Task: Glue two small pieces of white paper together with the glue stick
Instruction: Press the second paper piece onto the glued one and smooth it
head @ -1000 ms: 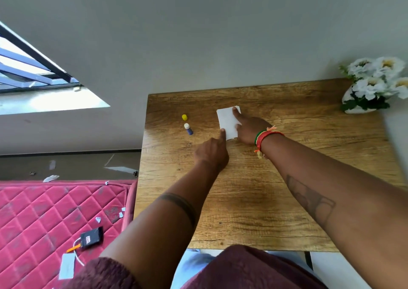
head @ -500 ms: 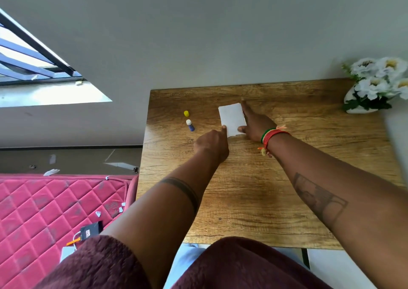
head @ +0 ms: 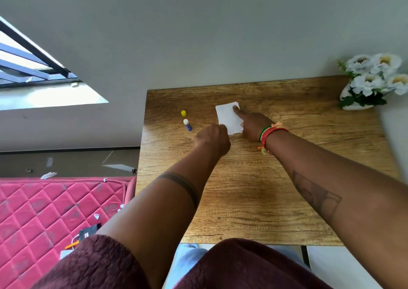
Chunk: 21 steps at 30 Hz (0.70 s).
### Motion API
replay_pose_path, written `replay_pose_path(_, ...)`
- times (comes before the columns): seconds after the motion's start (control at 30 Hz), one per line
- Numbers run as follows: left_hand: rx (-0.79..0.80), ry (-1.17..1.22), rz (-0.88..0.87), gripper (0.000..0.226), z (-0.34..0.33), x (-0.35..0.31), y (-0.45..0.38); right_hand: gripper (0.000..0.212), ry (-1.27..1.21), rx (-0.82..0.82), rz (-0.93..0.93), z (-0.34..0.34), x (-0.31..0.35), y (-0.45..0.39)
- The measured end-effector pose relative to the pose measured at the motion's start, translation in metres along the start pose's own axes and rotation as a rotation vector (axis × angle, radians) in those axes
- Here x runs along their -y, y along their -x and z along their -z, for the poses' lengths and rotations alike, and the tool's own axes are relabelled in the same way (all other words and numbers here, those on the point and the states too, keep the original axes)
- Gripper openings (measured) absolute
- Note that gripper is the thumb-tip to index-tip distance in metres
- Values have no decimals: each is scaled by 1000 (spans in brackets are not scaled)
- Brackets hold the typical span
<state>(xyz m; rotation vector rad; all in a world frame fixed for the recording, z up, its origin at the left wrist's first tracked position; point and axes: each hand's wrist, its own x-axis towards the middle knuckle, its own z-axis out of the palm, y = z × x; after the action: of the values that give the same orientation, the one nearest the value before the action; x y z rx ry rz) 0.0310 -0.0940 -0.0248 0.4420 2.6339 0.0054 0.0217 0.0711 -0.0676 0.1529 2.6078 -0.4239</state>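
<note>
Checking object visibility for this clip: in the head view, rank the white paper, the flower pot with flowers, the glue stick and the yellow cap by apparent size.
1. Flower pot with flowers
2. White paper, partly covered by both hands
3. Glue stick
4. Yellow cap, clearly smallest

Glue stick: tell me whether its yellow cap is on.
No. The glue stick lies uncapped on the table, with the yellow cap standing apart beside it.
</note>
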Motion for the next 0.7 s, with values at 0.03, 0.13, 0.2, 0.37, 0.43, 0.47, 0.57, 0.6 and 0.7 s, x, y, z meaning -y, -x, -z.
replay_pose_path(0.03,-17,13,-6,27,5,-2,-5,89,7,-1,15,0,0,2)
replay_pose_path(0.13,-107,48,-52,31,17,-7,-26,92,15,14,47,2,-1,4)
replay_pose_path(0.2,-89,91,-85,53,12,-5,-37,91,10,16,48,4,1,4)
replay_pose_path(0.37,12,144,-89,67,-12,1,-45,87,17,0,50,7,4,8)
replay_pose_path(0.43,28,147,-63,68,-9,-3,-46,85,28,-25,67,7,6,16)
replay_pose_path(0.47,36,137,-47,69,-7,-5,-46,84,37,-39,67,6,6,21)
replay_pose_path(0.57,58,121,-25,71,-5,-8,-42,77,62,-47,38,-2,2,45)
replay_pose_path(0.6,63,126,-23,70,-5,-8,-41,74,67,-46,38,-6,0,53)
replay_pose_path(0.7,66,134,-19,70,-3,-6,-40,68,67,-39,40,-8,-2,68)
